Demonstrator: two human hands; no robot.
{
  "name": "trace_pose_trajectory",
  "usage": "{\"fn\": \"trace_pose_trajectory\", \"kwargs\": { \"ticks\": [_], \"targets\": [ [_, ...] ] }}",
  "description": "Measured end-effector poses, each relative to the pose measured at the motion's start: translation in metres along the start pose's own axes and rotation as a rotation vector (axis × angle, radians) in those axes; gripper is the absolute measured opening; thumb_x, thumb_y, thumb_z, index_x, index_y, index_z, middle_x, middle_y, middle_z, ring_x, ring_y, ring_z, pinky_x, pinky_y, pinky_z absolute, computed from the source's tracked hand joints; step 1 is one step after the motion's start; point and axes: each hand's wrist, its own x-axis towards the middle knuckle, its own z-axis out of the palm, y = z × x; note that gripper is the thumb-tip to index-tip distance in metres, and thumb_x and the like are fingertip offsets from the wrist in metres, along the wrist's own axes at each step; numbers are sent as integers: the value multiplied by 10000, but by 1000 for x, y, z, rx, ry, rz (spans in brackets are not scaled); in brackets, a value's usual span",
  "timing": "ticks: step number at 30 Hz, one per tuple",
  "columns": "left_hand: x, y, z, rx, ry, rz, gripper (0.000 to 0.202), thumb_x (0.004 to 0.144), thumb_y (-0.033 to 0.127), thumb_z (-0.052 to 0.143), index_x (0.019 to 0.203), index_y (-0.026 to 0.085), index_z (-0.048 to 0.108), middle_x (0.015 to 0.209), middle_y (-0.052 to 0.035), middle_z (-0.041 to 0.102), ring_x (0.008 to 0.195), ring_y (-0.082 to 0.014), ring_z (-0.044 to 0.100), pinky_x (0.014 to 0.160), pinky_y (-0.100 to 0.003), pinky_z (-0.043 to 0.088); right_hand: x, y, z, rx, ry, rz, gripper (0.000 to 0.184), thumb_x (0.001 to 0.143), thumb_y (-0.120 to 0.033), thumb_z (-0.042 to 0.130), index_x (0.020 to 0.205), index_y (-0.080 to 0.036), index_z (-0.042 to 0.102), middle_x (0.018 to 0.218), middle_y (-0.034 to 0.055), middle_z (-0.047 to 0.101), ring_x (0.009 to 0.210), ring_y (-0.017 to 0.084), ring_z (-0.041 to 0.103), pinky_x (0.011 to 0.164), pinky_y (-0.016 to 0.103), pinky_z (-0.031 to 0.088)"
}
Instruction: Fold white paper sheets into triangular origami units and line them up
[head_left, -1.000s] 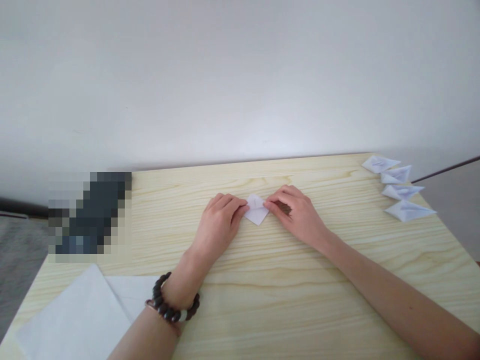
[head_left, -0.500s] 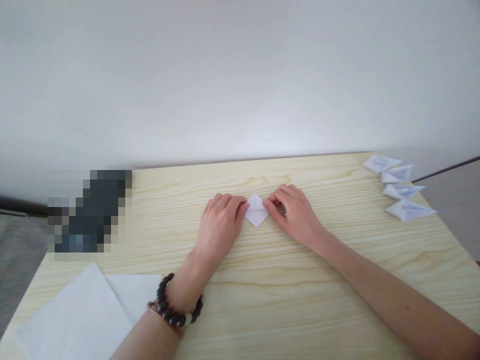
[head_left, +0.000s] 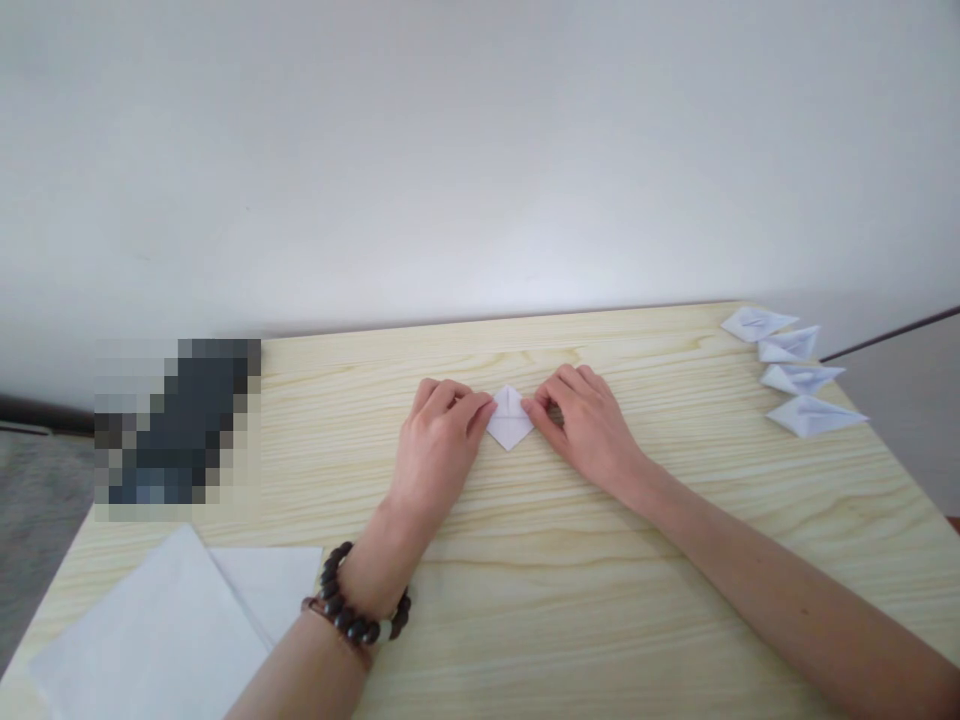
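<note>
A small white folded paper (head_left: 510, 418), diamond-shaped with a cross of creases, lies flat on the light wooden table (head_left: 570, 600). My left hand (head_left: 441, 445) has its fingers curled, and their tips pinch the paper's left corner. On that wrist sits a dark bead bracelet (head_left: 358, 612). My right hand (head_left: 585, 425) is curled the same way, its fingertips pressing the paper's right corner.
Several finished pointed paper folds (head_left: 791, 375) lie in a row at the table's far right edge. Flat white sheets (head_left: 172, 630) rest at the near left corner. A blurred dark object (head_left: 180, 425) sits at the left. A white wall stands behind the table.
The paper has been flattened into a neater diamond and sits slightly farther from me. Both hands stayed at its corners, shifting only a little.
</note>
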Motion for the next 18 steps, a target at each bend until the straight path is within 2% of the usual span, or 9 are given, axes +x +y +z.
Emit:
{"fn": "trace_pose_trajectory", "kwargs": {
  "ticks": [4, 8, 12, 18],
  "targets": [
    [1, 0, 1, -6, -7, -26, 139, 904, 234, 567, 858, 190, 691, 826, -55, 652, 853, -200, 547, 755, -332, 504, 0, 2, 2, 20, 6, 5, 213, 923, -316, 517, 746, -200, 547, 805, 66, 585, 796, 231, 510, 725, 378, 413],
    [2, 2, 0, -19, -67, -54, 120, 914, 213, 538, 894, 186, 653, 858, -47, 664, 847, -200, 553, 789, -347, 490, -1, 4, 1, 136, 14, -23, 116, 926, -285, 521, 937, -201, 600, 919, 66, 586, 874, 218, 557, 773, 371, 454],
    [2, 3, -2, -5, -102, -72, 129, 921, 212, 519, 884, 192, 641, 878, -42, 664, 852, -203, 551, 797, -346, 477, -4, 5, -1, 220, -9, -181, 250, 934, -142, 462, 986, -237, 687, 1002, 67, 595, 832, 172, 575, 766, 333, 483],
    [3, 4, -2, 33, -119, -98, 105, 913, 233, 536, 880, 199, 629, 890, -37, 666, 857, -210, 551, 775, -344, 460, -5, 8, -3, 155, -19, -290, 326, 887, -57, 476, 978, -246, 726, 1058, 72, 661, 935, 212, 581, 817, 378, 507]
  ]
}}
